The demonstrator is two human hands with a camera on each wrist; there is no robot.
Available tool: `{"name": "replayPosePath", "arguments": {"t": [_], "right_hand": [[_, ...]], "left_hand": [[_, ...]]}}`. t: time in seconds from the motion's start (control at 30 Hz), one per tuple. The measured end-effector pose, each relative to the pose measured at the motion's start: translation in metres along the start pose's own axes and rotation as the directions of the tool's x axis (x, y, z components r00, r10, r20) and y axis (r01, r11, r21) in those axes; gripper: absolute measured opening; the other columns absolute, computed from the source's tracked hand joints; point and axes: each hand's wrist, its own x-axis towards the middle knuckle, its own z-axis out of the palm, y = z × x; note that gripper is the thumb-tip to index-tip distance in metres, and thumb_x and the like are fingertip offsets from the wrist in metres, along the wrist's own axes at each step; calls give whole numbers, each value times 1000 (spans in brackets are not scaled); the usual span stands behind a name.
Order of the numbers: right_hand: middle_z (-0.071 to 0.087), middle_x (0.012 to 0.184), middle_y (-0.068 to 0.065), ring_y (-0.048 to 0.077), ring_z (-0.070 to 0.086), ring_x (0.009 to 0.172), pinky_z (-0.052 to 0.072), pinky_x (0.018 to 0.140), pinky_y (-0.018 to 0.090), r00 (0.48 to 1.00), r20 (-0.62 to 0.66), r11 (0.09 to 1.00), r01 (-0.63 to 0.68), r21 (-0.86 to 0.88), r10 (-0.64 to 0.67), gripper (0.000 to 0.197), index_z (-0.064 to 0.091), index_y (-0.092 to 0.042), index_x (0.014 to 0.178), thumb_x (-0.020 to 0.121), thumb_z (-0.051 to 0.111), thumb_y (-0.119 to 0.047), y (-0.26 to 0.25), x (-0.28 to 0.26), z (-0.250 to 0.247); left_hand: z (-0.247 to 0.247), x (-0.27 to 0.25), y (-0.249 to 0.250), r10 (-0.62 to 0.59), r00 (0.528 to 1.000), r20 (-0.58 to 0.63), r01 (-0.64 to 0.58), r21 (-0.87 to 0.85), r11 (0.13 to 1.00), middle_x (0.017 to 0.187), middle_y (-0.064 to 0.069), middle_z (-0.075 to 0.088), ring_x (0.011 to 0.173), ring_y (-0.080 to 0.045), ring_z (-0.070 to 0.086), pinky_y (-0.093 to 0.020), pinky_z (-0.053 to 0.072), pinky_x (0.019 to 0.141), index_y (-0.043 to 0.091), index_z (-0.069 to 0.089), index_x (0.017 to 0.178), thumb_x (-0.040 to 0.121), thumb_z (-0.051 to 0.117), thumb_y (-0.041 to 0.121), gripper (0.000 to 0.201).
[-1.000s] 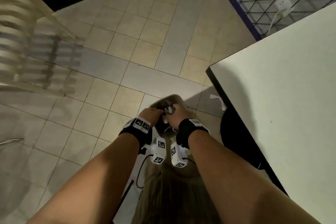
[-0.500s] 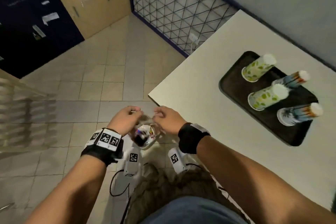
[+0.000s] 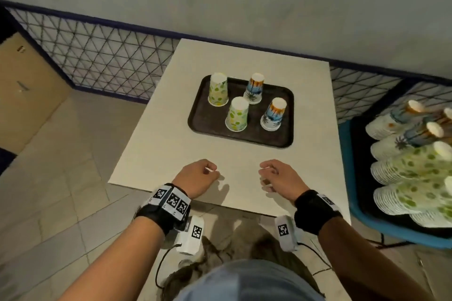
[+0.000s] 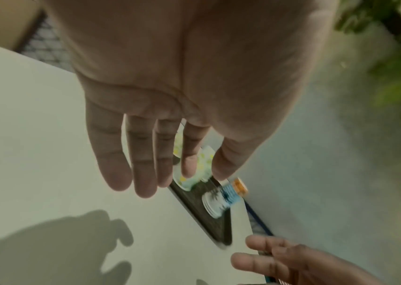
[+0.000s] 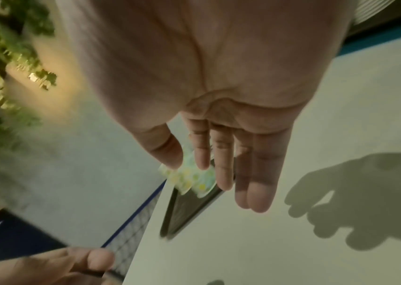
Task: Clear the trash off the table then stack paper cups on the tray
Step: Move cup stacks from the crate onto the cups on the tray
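A dark tray point(image 3: 210, 121) lies on the far half of the white table point(image 3: 156, 149). Upside down on it stand two green-dotted paper cups point(image 3: 218, 89) point(image 3: 237, 114) and two blue-and-orange palm cups point(image 3: 254, 88) point(image 3: 274, 115). My left hand point(image 3: 206, 173) and right hand point(image 3: 269, 175) hover side by side over the table's near edge, well short of the tray. Both are empty with loosely relaxed fingers. The left wrist view shows the left hand's fingers point(image 4: 145, 173) extended towards the tray point(image 4: 201, 210); the right wrist view shows the right hand's fingers point(image 5: 255, 189) likewise.
A blue bin point(image 3: 367, 227) at the table's right holds several stacks of paper cups point(image 3: 411, 173) lying on their sides. A wire mesh fence point(image 3: 97, 56) and a wall run behind the table. Tiled floor point(image 3: 61, 178) lies to the left.
The view swung up from the floor to the table. Both hands left the trash container beside the table, where they held trash, and now hang empty over the table's near edge.
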Motion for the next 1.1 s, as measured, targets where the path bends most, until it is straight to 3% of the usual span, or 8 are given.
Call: {"name": "replayPosePath", "arguments": {"t": [0.1,0.23,0.37,0.5,0.6,0.77,0.93,1.1], "right_hand": [[67,88,6,21,62,75,48,68,36,994,-112,994,0,108,13,17,66,-19,110,94,66,-17,36,-15,-67],[66,92,6,21,63,78,50,67,35,973,-231,996,4,86,16,12,63,-25,104,96,63,-16,81,-41,-146],[69,92,10,27,65,81,54,73,41,935,-333,991,-100,89,124,10,63,-28,92,83,61,-30,144,-65,-222],[65,77,12,39,63,76,57,79,49,863,-421,960,-250,126,280,9,62,-20,76,83,65,-18,203,-89,-266],[72,96,9,35,71,92,59,86,51,787,-497,931,-317,184,366,31,63,-19,102,75,64,-35,234,-96,-282],[59,140,7,28,59,125,49,100,36,720,-601,936,-306,176,348,61,49,-14,141,89,72,-36,239,-90,-298],[58,137,10,31,53,128,42,109,46,675,-707,968,-244,56,211,70,53,-12,139,80,80,-40,230,-74,-301],[49,146,11,35,42,136,27,114,45,722,-664,962,-273,-12,196,87,42,-12,147,78,81,-48,224,-56,-304]], "left_hand": [[51,15,48,67,994,86,-76,107,991,108,0,72,99,-25,69,-35,52,93,24,68,118,96,65,38,26],[120,27,102,108,978,178,-137,160,978,107,-2,72,92,-24,68,-32,52,82,24,69,114,97,66,35,21],[202,39,162,155,946,285,-216,196,957,106,-2,73,94,-24,70,-31,51,81,28,69,107,95,68,32,12],[264,39,214,216,911,351,-308,232,923,102,7,70,90,-14,65,-24,44,79,31,67,110,95,69,33,15],[296,34,255,285,865,412,-393,207,896,107,6,69,89,-12,63,-23,43,81,28,65,123,94,70,32,29],[340,38,318,397,790,468,-528,187,829,124,2,60,86,-11,66,-25,49,82,26,50,144,91,75,38,60],[369,37,357,523,750,405,-612,123,781,136,2,52,110,-9,58,-26,48,92,31,39,152,83,83,41,82],[392,37,375,589,681,434,-694,126,709,149,0,50,133,-17,50,-33,42,110,34,39,155,83,83,39,85]]}}
